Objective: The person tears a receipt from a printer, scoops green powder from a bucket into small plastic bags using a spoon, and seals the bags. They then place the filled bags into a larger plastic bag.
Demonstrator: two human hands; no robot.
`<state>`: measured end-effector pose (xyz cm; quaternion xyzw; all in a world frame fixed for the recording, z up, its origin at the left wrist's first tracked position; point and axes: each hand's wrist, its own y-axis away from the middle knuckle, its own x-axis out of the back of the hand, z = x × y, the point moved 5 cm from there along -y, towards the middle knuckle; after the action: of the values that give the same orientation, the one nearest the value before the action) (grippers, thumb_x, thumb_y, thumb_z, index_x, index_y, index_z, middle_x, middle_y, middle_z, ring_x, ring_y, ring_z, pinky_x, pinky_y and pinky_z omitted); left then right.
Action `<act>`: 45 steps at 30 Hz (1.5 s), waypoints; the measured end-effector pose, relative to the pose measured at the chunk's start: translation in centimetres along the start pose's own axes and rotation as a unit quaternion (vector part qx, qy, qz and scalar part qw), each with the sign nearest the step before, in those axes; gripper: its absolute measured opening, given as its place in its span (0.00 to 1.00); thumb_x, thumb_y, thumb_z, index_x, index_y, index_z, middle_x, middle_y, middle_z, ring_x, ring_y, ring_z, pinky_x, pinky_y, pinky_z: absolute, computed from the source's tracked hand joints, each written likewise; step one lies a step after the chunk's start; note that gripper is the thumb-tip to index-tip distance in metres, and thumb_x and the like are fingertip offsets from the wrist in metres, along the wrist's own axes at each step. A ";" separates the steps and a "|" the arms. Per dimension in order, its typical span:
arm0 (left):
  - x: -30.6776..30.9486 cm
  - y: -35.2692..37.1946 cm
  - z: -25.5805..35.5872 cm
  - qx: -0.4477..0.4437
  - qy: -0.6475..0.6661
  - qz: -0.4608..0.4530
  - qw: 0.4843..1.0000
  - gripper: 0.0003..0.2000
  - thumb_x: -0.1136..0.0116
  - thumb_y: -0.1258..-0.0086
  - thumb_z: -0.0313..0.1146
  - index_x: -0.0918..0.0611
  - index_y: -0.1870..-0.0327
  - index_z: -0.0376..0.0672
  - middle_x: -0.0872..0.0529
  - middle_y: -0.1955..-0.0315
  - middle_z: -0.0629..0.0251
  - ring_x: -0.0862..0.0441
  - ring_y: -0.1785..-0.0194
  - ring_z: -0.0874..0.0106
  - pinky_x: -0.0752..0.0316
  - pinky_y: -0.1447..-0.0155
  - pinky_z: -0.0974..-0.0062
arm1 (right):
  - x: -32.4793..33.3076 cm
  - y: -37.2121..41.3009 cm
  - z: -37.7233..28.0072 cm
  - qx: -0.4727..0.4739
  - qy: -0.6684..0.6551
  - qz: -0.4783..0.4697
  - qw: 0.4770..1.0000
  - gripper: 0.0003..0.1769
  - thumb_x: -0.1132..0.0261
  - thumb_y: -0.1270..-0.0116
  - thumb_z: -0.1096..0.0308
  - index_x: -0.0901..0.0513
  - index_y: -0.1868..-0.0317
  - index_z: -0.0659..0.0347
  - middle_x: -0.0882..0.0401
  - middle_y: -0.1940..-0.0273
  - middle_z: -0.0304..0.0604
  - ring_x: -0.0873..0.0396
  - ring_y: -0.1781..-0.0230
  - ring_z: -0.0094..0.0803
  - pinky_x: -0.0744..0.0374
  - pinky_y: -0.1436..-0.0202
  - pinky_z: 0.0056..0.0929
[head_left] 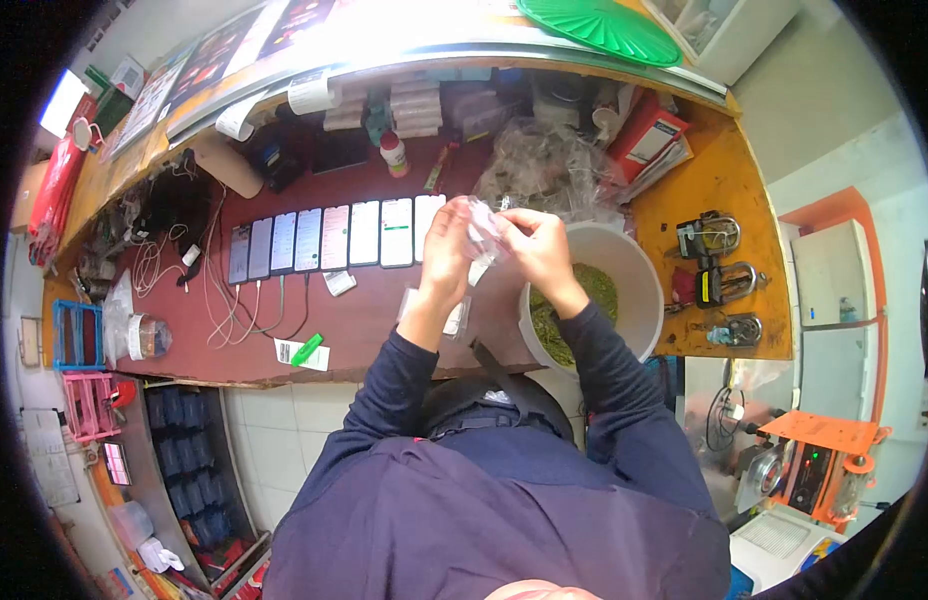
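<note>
A small clear plastic bag (484,232) is held up between both hands, above the front part of the desk. My left hand (447,255) has its fingers closed on the bag's left side. On the other side, my right hand (539,248) pinches the bag's edge. Below my right forearm stands a white bucket (639,290) with green chopped leaves (596,290) inside. Several phones (364,232) lie in a row just left of my left hand. Under my left wrist, a small clear packet (456,318) rests on the desk.
Crumpled plastic bags (549,165) lie behind the bucket. Padlocks (719,285) sit on the wooden surface at right. White cables (224,320), a green marker (307,349) and a pink-white bottle (393,155) are on the red desk (184,350). An orange machine (819,460) stands lower right.
</note>
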<state>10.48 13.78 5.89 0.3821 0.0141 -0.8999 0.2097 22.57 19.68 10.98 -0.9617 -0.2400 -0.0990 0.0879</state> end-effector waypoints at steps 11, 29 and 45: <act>4.5 -1.0 -0.5 0.007 0.156 0.070 0.985 0.16 0.47 0.24 0.34 0.27 0.41 0.37 0.25 0.71 0.72 0.27 0.70 0.81 0.30 0.69 0.81 | -0.1 1.9 1.3 -0.060 -0.214 0.056 0.973 0.05 0.32 0.36 0.72 0.13 0.66 0.66 0.17 0.68 0.33 0.25 0.72 0.17 0.27 0.66 0.19; -1.7 2.8 3.5 -0.157 -0.437 -0.036 0.885 0.06 0.29 0.41 0.31 0.13 0.70 0.38 0.12 0.73 0.67 0.18 0.68 0.80 0.26 0.62 0.80 | 2.7 4.5 -5.2 0.204 0.258 0.158 0.931 0.11 0.26 0.44 0.59 0.14 0.66 0.55 0.27 0.55 0.44 0.27 0.53 0.39 0.28 0.49 0.37; -5.6 4.2 0.9 -0.400 -0.690 -0.141 0.586 0.09 0.37 0.44 0.32 0.24 0.80 0.41 0.21 0.80 0.60 0.20 0.72 0.61 0.25 0.68 0.64 | 4.8 5.6 -1.4 0.139 0.417 0.152 0.885 0.11 0.31 0.51 0.58 0.18 0.80 0.57 0.31 0.57 0.44 0.33 0.50 0.42 0.35 0.50 0.44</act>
<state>14.96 11.84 10.96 -0.4833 0.2773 -0.8151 0.1587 29.17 16.62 12.79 -0.8344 -0.0432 -0.4419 0.3267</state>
